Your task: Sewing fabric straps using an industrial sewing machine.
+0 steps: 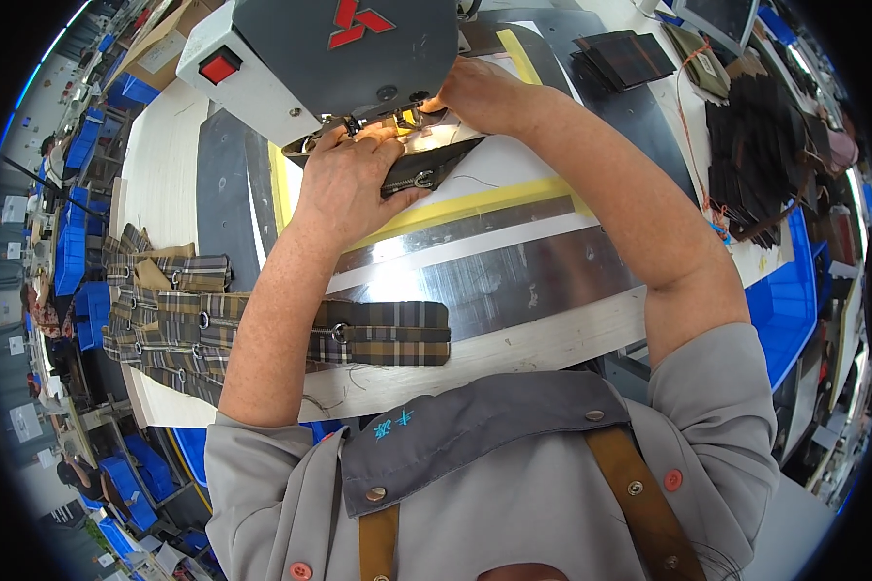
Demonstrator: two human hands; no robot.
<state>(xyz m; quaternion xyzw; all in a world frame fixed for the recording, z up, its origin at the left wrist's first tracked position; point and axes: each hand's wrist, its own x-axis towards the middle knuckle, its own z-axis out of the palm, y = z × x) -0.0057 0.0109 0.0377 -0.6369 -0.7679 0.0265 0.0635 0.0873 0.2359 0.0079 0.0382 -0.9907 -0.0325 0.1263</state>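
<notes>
Under the dark grey head of a sewing machine (pixel 358 58), a dark piece with a metal zipper (pixel 420 180) lies by the lit needle area. My left hand (pixel 351 184) holds it from the left, fingers over it and thumb along its near edge beside the zipper pull. Just right of the needle area, my right hand (pixel 486 97) is closed with bent fingers; the machine head partly hides its fingertips, so what they grip cannot be made out. Beneath the work lies a white sheet edged with yellow tape (pixel 465 203).
Plaid fabric straps with metal rings (pixel 203 320) lie at the left front, under my left forearm. Dark plaid pieces (pixel 622 60) sit at the back right. Farther right is a pile of dark strips (pixel 758 145) with orange cord, above a blue bin (pixel 785 290).
</notes>
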